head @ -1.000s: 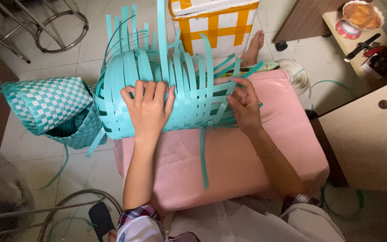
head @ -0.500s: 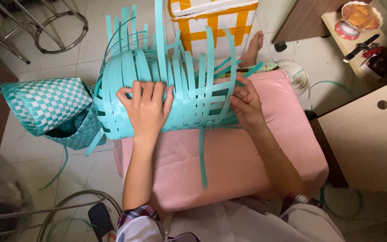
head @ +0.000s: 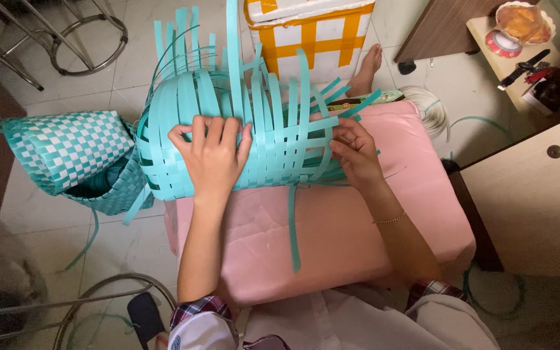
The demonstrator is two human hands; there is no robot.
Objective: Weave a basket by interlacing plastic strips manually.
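A half-woven basket of teal plastic strips (head: 267, 116) lies on its side on a pink cushion (head: 332, 240). My left hand (head: 212, 155) presses flat on the woven wall, fingers spread. At the open end, my right hand (head: 354, 155) pinches a loose teal strip between fingers and thumb. Many unwoven strip ends stick up and out past the weave. One long strip (head: 293, 227) hangs down over the cushion.
A finished teal-and-white checked basket (head: 66, 155) lies on the tiled floor at left. A white box with orange tape (head: 309, 32) stands behind, a bare foot (head: 367, 68) beside it. Wooden furniture (head: 533, 194) stands at right, metal stool legs (head: 66, 39) top left.
The basket has rolled slightly and my right hand has shifted a little along the open end, working a strip. My left hand stays pressed on the weave.
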